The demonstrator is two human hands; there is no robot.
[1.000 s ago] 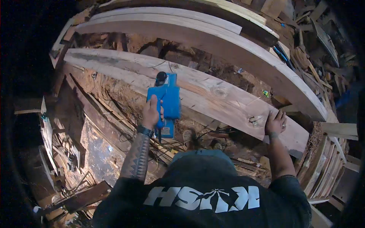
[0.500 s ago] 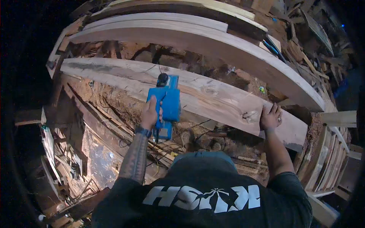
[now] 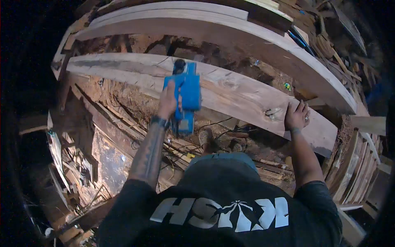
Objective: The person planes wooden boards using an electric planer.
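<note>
My left hand point(image 3: 168, 101) is closed around the handle of a blue electric hand planer point(image 3: 190, 94). The planer lies crosswise over a long wooden plank point(image 3: 242, 96), its front end towards the plank's far edge and its rear end past the near edge. Near the plank's right end, my right hand point(image 3: 296, 117) rests on the wood with fingers stretched out towards the far edge; a ring shows on one finger. Between the hands, the plank has a knot and a rough, cracked patch point(image 3: 271, 113). The planer's underside is hidden.
Beyond the plank runs a thick beam point(image 3: 230, 29) standing on edge. Stacked lumber point(image 3: 349, 168) is at the right. Cables point(image 3: 218, 123) and scraps lie on the ground near my foot point(image 3: 205, 139). A worn sheet point(image 3: 108, 158) lies at the left.
The planer and my left hand appear higher and slightly to the right in the view. The plank and my right hand have also shifted a little, as the camera view has moved.
</note>
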